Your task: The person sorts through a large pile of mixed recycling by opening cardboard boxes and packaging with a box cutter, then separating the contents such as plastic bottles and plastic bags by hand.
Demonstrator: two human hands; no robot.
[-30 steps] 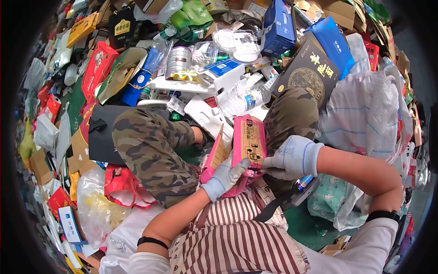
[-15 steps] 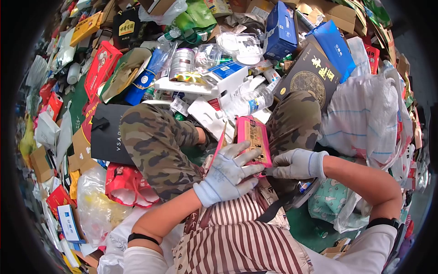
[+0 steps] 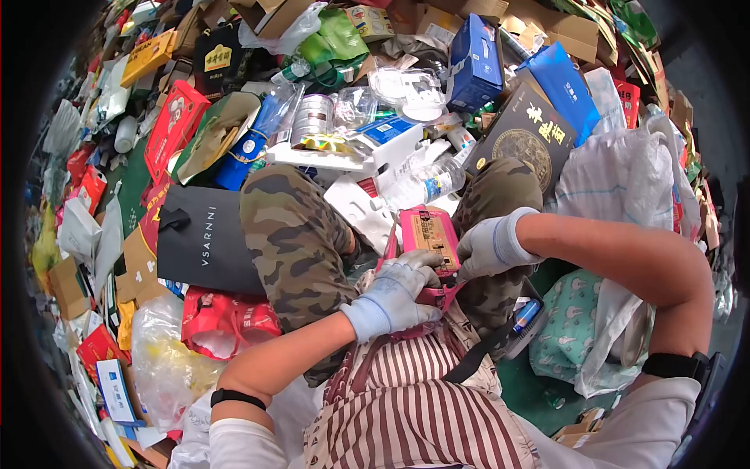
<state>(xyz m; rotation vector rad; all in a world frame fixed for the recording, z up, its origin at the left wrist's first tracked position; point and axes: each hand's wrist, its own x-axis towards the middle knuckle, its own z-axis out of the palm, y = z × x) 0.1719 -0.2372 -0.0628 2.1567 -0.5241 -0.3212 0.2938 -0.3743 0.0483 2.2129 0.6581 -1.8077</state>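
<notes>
A pink box (image 3: 430, 230) with a yellowish printed panel lies between the person's camouflage-clad knees. My left hand (image 3: 398, 293), in a pale work glove, is closed on the box's near left part, its fingers bent over the edge. At the box's right side, my gloved right hand (image 3: 488, 248) pinches the pink edge near the lower right corner. The near side of the box looks folded or opened out, and its underside is hidden. A clear plastic bottle (image 3: 433, 181) lies just beyond the box.
Mixed waste surrounds the legs. A black paper bag (image 3: 207, 238) and a red bag (image 3: 226, 322) lie left. Ahead are white foam (image 3: 398, 152), a blue box (image 3: 475, 66) and a dark box (image 3: 525, 137). A white woven sack (image 3: 613, 184) stands right.
My left hand has slid down off the box's top to its near edge and closed. My right hand has risen beside the box, its forearm higher. The left knee has shifted inward.
</notes>
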